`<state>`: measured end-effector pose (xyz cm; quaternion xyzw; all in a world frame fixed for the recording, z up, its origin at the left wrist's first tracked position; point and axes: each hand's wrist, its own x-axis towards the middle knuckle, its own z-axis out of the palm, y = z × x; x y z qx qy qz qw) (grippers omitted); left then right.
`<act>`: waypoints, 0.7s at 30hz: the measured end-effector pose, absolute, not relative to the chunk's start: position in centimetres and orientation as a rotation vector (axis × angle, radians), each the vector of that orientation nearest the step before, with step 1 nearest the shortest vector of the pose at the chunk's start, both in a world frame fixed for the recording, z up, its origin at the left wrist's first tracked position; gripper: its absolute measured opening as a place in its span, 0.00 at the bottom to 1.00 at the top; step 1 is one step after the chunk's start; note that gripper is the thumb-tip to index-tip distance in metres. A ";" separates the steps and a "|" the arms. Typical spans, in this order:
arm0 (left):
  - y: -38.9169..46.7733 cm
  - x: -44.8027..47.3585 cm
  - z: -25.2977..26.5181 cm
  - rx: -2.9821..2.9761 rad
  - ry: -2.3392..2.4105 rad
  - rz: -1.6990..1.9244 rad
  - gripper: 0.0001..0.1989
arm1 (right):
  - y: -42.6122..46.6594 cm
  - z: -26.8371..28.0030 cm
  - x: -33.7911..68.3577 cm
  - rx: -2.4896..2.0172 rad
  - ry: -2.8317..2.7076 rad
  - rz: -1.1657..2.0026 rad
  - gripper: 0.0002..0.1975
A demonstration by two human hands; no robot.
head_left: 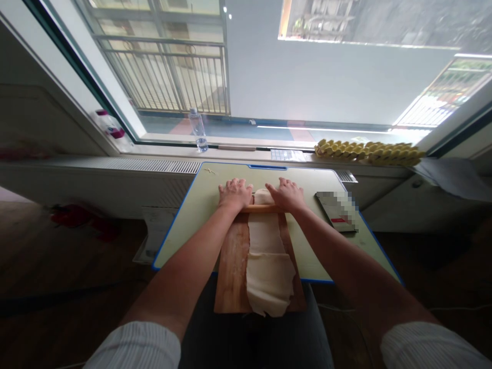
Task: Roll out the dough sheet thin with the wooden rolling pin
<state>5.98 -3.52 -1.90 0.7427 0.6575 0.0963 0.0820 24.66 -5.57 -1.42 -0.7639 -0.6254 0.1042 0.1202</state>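
Note:
A wooden rolling pin (263, 209) lies crosswise over a long pale sheet of dough (266, 233). My left hand (235, 193) rests over the pin's left end, with fingers stretched forward and apart. At its right end my right hand (287, 193) lies the same way, palm down and fingers spread. Both palms or wrists press on the pin; their undersides are hidden. Beneath the dough is a wooden cutting board (232, 251). The near part of the dough is folded or layered, and its ragged end hangs at the board's near edge.
The board sits on a pale table (184, 236) with a blue rim and overhangs its near edge. A dark-edged flat item, partly blurred (338, 212), lies at right. Behind, a water bottle (198, 130) and yellow egg trays (367, 152) stand on the windowsill.

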 end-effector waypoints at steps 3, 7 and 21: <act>-3.1 6.0 -1.9 2.223 1.967 0.278 0.28 | -5.2 -1.5 24.7 -2.235 -1.829 0.310 0.40; -3.1 6.0 -2.0 2.239 1.951 0.267 0.29 | -5.5 -1.4 24.6 -2.240 -1.838 0.320 0.39; -6.0 5.5 -2.1 2.289 1.903 0.305 0.30 | -9.0 -1.1 24.2 -2.285 -1.845 0.303 0.37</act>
